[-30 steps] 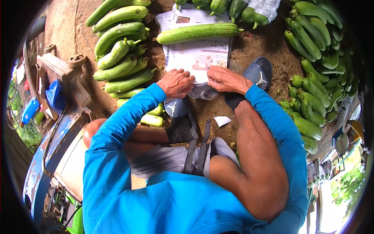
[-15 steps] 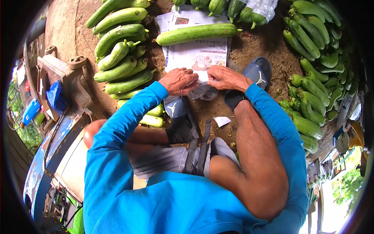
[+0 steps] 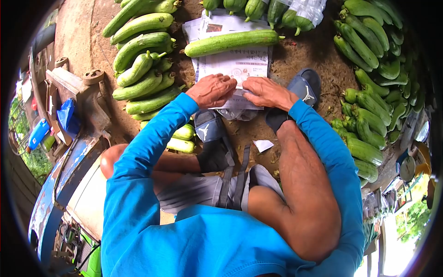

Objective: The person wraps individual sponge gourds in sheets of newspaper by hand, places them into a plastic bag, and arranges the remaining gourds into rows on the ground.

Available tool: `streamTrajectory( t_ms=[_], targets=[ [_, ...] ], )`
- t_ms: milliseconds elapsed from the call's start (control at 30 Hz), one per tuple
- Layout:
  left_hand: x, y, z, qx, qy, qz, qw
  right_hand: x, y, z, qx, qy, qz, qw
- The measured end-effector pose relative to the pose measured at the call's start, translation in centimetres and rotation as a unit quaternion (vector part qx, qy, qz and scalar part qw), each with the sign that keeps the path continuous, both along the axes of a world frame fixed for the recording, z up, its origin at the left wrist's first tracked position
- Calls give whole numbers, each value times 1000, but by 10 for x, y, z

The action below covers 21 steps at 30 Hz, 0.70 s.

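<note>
In front of me, printed newspaper sheets (image 3: 207, 67) lie stacked on the ground. A long pale-green gourd (image 3: 230, 42) rests across their upper part. My left hand (image 3: 213, 91) is closed over the newspaper's lower left, its fingers curled and pressed together. My right hand (image 3: 268, 92) pinches the paper just to the right, fingertips close to those of the left. A bit of white paper shows between the two hands; the fingertips partly hide it. Crumpled clear plastic (image 3: 237, 114) sits under the newspaper's near edge.
Green gourds (image 3: 140, 85) lie in a row at left, with more gourds (image 3: 369, 115) piled at right. At the top are several gourds beside a plastic-wrapped bundle (image 3: 307, 14). My sandalled foot (image 3: 304, 87) is right of the paper. A white scrap (image 3: 263, 146) lies between my legs.
Both hands have moved slightly up and away from me, over the newspaper. More of the printed sheet now shows below them, covering part of the clear plastic. The gourd on top stays put.
</note>
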<state>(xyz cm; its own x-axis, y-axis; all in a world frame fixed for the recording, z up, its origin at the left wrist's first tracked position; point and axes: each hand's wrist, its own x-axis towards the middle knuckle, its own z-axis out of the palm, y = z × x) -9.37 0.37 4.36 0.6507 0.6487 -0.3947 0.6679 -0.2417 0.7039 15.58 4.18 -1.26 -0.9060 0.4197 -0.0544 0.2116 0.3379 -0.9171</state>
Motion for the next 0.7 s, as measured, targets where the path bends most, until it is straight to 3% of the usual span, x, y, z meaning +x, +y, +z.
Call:
streamTrajectory(
  t_ms=[67, 200, 367, 467, 533, 600, 633, 700],
  targets=[
    [-6, 21, 10, 155, 2, 25, 988, 1, 2, 8, 44, -2, 2, 999],
    [-13, 65, 18, 297, 116, 136, 938, 0, -4, 15, 115, 16, -13, 993],
    [-29, 77, -41, 246, 190, 80, 947, 0, -6, 16, 134, -20, 21, 991],
    [-32, 88, -44, 199, 178, 67, 961, 1, -8, 17, 171, -40, 38, 984],
    [-30, 88, -38, 177, 157, 61, 970, 3, -9, 20, 190, -68, 55, 978],
    [-29, 71, -26, 89, 61, 55, 993, 5, -11, 24, 217, -54, 52, 973],
    [-28, 58, -25, 137, 24, 57, 989, 5, -12, 25, 216, -54, 51, 973],
    [-23, 42, -21, 45, 27, 66, 996, 6, -14, 28, 238, -34, 25, 970]
  ],
)
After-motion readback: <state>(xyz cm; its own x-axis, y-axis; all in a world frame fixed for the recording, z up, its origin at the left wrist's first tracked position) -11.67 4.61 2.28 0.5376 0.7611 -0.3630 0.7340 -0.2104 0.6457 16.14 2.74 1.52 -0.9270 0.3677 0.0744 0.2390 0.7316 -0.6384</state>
